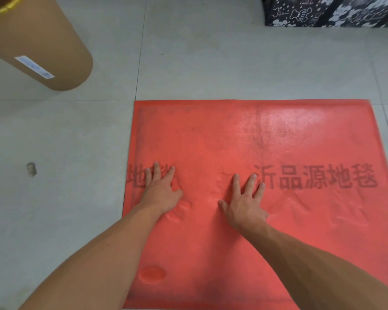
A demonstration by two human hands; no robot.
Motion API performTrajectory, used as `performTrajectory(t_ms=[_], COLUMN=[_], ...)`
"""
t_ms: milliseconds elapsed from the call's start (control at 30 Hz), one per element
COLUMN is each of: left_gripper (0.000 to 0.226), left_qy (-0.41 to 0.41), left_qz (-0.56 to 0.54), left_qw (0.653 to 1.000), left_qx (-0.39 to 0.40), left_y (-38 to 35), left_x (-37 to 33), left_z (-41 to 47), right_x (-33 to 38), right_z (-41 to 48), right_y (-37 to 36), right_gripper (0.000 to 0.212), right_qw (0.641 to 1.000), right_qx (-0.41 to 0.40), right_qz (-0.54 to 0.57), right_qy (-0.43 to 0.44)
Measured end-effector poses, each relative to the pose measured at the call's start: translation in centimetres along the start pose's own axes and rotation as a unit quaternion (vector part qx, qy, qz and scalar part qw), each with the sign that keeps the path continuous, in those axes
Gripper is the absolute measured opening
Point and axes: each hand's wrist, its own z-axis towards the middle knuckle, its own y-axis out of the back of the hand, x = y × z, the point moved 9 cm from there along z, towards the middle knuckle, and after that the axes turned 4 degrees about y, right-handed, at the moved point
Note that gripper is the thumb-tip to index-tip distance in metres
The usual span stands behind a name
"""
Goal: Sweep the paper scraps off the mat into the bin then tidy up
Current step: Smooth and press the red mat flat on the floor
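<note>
A red mat [211,135] lies flat on a grey tile floor [211,63]. Its far edge runs just along a tile joint, and its left edge slants down toward the bottom of the view. Its right edge runs out of frame at the lower right.

Both hands are spread, with straight fingers and palms down, and they grasp nothing. The left hand [160,191] presses on the mat close to the left edge and covers part of the dark printed lettering. The right hand [244,202] presses near the middle, just left of the rest of the lettering. The mat is wrinkled around both hands, and a shallow dent [152,274] shows near the lower left corner.

Open tile stretches left of the mat and beyond its far edge. A brown cardboard drum [43,48] stands well apart at the upper left, and a black-and-white patterned box [332,11] sits at the upper right. A small grey bit [31,169] on the tile to the left may be a paper scrap or a floor mark; it is too small to tell.
</note>
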Motion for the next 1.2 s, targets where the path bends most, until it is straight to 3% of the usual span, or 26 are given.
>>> performTrajectory(t_ms=[267,433,633,900,1200], left_gripper=[0.080,0.072,0.088,0.094,0.094], left_qy=[-0.001,-0.009,0.001,0.025,0.038], left_qz=[0.006,0.064,0.110,0.138,0.135], left_qw=[1.000,0.997,0.993,0.989,0.989], left_qx=[0.008,-0.034,-0.037,-0.053,-0.055], left_y=[0.0,1.7,4.0,2.8,2.5], left_x=[0.2,0.0,-0.1,-0.7,-0.4], left_z=[0.0,0.4,2.4,1.6,1.9], right_x=[0.0,0.4,4.7,11.6,9.8], right_z=[0.2,0.0,1.1,9.6,16.8], right_y=[-0.3,0.6,4.1,10.6,13.3], right_gripper=[0.092,0.090,0.074,0.075,0.110], right_qw=[1.000,1.000,0.993,0.980,0.997], right_qx=[0.000,-0.005,-0.061,-0.087,0.004], right_qz=[-0.004,-0.015,-0.005,0.038,0.009], right_qy=[-0.010,-0.001,0.102,0.174,0.082])
